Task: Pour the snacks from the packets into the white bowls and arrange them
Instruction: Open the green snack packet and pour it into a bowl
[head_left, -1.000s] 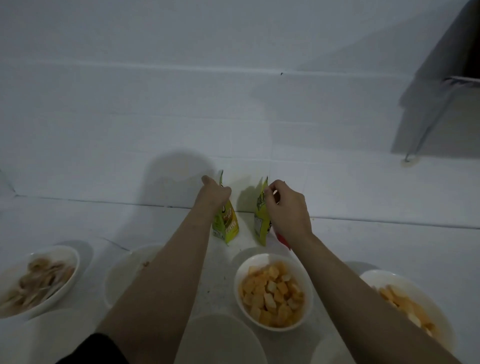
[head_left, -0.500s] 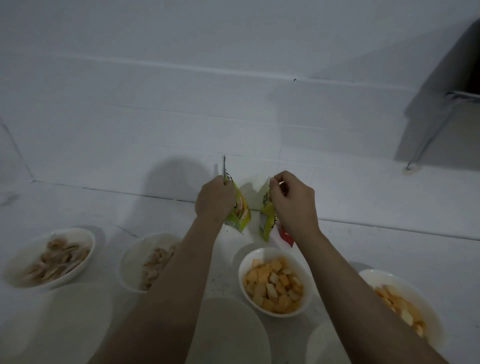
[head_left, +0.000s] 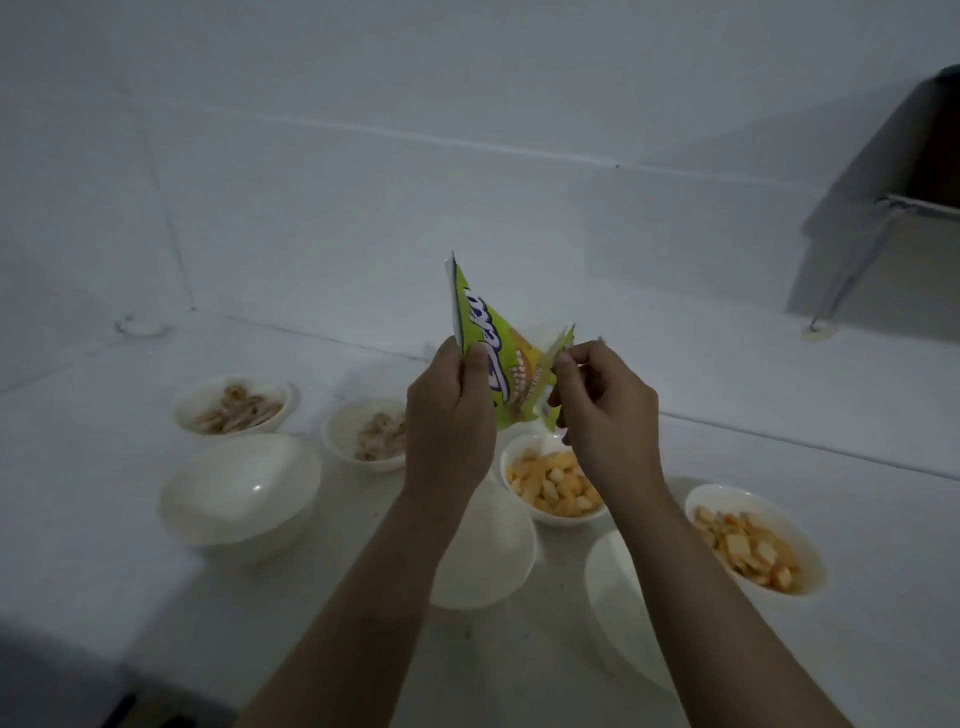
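A green and yellow snack packet (head_left: 511, 364) hangs in the air above the bowls. My left hand (head_left: 449, 415) pinches its left top edge and my right hand (head_left: 605, 410) pinches its right top corner. Below it a white bowl (head_left: 555, 480) holds orange cubes. Another bowl of orange snacks (head_left: 756, 540) sits at the right. Two bowls of brown snacks (head_left: 234, 405) (head_left: 366, 434) stand at the back left. Three white bowls hold nothing: one at the left (head_left: 241, 488), one under my left forearm (head_left: 485, 545), one under my right forearm (head_left: 618, 582).
All stands on a white surface (head_left: 779, 457) that meets a white wall behind. A dark piece of furniture with a metal leg (head_left: 852, 270) is at the far right. A dark edge shows at the bottom left corner.
Both hands have lifted from the surface and come toward me with one packet held between them. The camera has tilted, so the bowls sit higher in view.
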